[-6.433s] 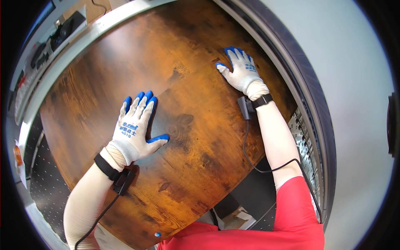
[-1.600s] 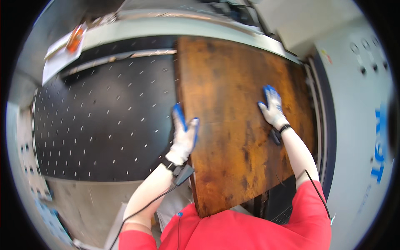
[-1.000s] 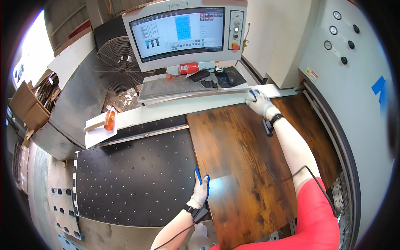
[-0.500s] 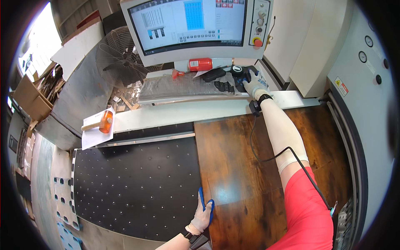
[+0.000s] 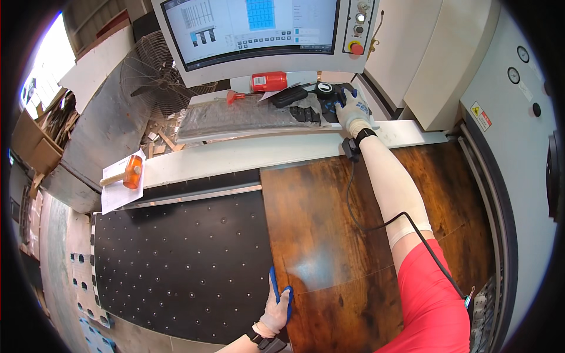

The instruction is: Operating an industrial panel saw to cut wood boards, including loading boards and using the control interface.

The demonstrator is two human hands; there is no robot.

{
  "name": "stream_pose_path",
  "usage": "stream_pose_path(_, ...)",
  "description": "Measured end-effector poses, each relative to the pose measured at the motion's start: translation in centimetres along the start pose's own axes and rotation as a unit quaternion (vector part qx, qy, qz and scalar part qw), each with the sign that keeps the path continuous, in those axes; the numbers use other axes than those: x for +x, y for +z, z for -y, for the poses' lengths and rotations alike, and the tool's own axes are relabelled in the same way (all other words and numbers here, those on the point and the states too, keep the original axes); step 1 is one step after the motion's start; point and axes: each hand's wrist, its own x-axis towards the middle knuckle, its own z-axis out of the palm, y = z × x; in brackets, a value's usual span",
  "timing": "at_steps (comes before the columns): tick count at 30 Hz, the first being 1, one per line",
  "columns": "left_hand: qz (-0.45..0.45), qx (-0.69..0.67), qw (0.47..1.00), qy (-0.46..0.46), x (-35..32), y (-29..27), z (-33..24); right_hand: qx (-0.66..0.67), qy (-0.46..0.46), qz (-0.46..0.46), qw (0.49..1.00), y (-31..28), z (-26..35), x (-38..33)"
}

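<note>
My right hand (image 5: 354, 113), in a white glove with blue fingertips, reaches to the far ledge. Its fingers curl round a black device with a round, pale-centred top (image 5: 324, 89); the glove hides part of it, and its exact kind is unclear. My left hand (image 5: 275, 309), gloved in white with a blue palm side, lies at the left edge of a brown wood-grain panel (image 5: 335, 235). Thumb and forefinger are spread apart there, and the other fingers are mostly hidden. Left of that edge lies a black tabletop (image 5: 182, 265) dotted with small studs.
Behind the ledge stands a monitor (image 5: 253, 35) with a red stop button (image 5: 356, 49). A red can (image 5: 269, 81) and black gloves or pouches (image 5: 291, 96) lie below it. An orange-headed mallet (image 5: 133, 172) rests on paper. A cable (image 5: 376, 225) hangs along my right arm.
The whole view has shifted slightly, so the monitor and ledge sit a little further left and higher. My right hand stays at the black device, my left at the panel edge.
</note>
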Motion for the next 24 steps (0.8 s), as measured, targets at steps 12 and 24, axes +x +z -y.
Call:
stream_pose_path(12,-0.001,-0.036,0.999,-0.005,0.1,0.1,-0.4,0.004,0.017,-0.033,0.999,-0.3,0.3,-0.2)
stream_pose_path(24,0.014,0.002,1.000,0.003,0.3,-0.3,1.4,0.051,-0.076,-0.142,0.986,-0.9,-1.6,-2.4)
